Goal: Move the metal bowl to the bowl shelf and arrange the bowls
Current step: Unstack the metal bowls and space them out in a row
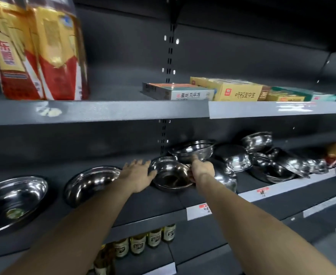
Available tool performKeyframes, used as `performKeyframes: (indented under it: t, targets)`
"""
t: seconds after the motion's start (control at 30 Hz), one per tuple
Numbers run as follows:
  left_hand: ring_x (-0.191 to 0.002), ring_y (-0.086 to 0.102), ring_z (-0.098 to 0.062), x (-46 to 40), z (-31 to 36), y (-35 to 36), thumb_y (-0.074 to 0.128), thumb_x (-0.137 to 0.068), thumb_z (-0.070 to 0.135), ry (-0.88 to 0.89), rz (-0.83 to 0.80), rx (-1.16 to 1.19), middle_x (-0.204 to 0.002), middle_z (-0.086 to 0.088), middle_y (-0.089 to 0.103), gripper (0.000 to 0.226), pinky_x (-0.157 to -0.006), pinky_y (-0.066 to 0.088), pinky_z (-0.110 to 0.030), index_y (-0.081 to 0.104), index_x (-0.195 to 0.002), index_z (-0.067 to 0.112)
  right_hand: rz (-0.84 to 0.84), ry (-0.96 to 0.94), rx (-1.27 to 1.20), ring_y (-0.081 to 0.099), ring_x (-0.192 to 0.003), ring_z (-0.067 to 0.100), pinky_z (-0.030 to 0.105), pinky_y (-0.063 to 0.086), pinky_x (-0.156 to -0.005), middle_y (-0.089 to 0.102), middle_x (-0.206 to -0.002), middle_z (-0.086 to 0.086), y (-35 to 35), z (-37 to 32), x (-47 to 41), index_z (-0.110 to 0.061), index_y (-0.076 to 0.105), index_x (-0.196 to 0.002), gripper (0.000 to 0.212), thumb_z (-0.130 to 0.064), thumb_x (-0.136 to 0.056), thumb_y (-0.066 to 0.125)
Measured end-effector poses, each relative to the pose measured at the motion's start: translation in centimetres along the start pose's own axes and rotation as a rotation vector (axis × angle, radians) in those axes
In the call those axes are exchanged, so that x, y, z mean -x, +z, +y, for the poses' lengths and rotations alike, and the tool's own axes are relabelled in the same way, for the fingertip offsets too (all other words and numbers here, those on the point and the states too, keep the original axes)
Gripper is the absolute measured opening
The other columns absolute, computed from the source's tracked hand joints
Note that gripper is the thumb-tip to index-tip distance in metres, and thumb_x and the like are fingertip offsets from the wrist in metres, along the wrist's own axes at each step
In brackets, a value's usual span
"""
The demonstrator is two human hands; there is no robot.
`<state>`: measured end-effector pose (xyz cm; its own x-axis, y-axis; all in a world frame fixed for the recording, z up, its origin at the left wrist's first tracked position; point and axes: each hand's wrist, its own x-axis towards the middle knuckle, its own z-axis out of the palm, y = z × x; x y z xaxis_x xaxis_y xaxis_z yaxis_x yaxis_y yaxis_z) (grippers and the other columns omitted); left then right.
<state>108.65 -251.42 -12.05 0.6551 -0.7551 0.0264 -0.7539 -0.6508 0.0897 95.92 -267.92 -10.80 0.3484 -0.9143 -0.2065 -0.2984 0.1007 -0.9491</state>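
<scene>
A metal bowl (171,176) sits upright on the dark bowl shelf (147,219), between my two hands. My left hand (138,172) lies flat with fingers spread, touching the bowl's left rim. My right hand (202,168) grips the bowl's right rim. Just behind it a second steel bowl (193,150) stands tilted against my right hand. Two wide shallow bowls lie to the left, one (89,182) beside my left forearm and another (12,203) at the far left. Several bowls (270,165) are heaped loosely to the right, some upside down.
The grey shelf above (95,112) holds red and gold cartons (36,50) at left and flat boxes (238,92) at right. Bottles (139,243) stand on the shelf below. Price tags (204,209) sit on the bowl shelf's front edge.
</scene>
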Motion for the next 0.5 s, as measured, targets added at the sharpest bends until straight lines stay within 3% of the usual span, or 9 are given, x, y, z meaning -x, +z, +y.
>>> performKeyframes:
  t: [0.2, 0.3, 0.37, 0.43, 0.5]
  targets:
    - [-0.138, 0.04, -0.026, -1.8, 3.8, 0.0, 0.028, -0.1, 0.056, -0.01, 0.003, 0.012, -0.148, -0.007, 0.045, 0.061, -0.115, 0.031, -0.045, 0.04, -0.146, 0.019, 0.067, -0.041, 0.037, 0.062, -0.11, 0.037, 0.044, 0.049, -0.102, 0.063, -0.122, 0.023, -2.1, -1.2, -4.4, 0.004, 0.066, -0.118, 0.066, -0.055, -0.089, 0.056]
    - [-0.134, 0.043, -0.027, -2.2, 4.9, 0.1, 0.029, -0.1, 0.056, -0.045, 0.001, 0.008, -0.144, -0.008, 0.048, 0.059, -0.111, 0.035, -0.044, 0.045, -0.143, 0.018, 0.063, -0.072, 0.137, 0.045, -0.122, 0.036, 0.04, 0.041, -0.106, 0.058, -0.124, 0.026, -2.5, -1.8, -5.9, 0.006, 0.064, -0.119, 0.068, -0.055, -0.095, 0.046]
    - [-0.134, 0.043, -0.027, -2.4, 5.4, 0.2, 0.03, -0.1, 0.056, -0.079, -0.001, 0.012, -0.144, -0.008, 0.048, 0.059, -0.111, 0.036, -0.044, 0.044, -0.143, 0.018, 0.051, -0.066, 0.165, 0.044, -0.102, 0.028, 0.034, 0.04, -0.096, 0.054, -0.13, 0.025, -2.5, -2.0, -6.6, 0.005, 0.062, -0.122, 0.07, -0.057, -0.095, 0.042]
    - [-0.134, 0.043, -0.027, -2.5, 5.8, 0.4, 0.03, -0.1, 0.055, -0.107, 0.002, 0.022, -0.144, -0.009, 0.048, 0.059, -0.112, 0.035, -0.042, 0.044, -0.145, 0.019, 0.036, -0.078, 0.162, 0.037, -0.079, 0.02, 0.028, 0.029, -0.083, 0.051, -0.135, 0.02, -2.4, -2.0, -7.1, 0.002, 0.061, -0.124, 0.066, -0.054, -0.095, 0.042]
    - [-0.134, 0.044, -0.027, -2.5, 5.9, 0.5, 0.03, -0.1, 0.055, -0.131, -0.004, 0.02, -0.144, -0.009, 0.049, 0.059, -0.113, 0.034, -0.041, 0.043, -0.146, 0.019, 0.028, -0.119, 0.195, 0.04, -0.09, 0.022, 0.026, 0.018, -0.078, 0.057, -0.132, 0.02, -2.2, -1.8, -7.7, 0.0, 0.064, -0.12, 0.06, -0.048, -0.095, 0.04]
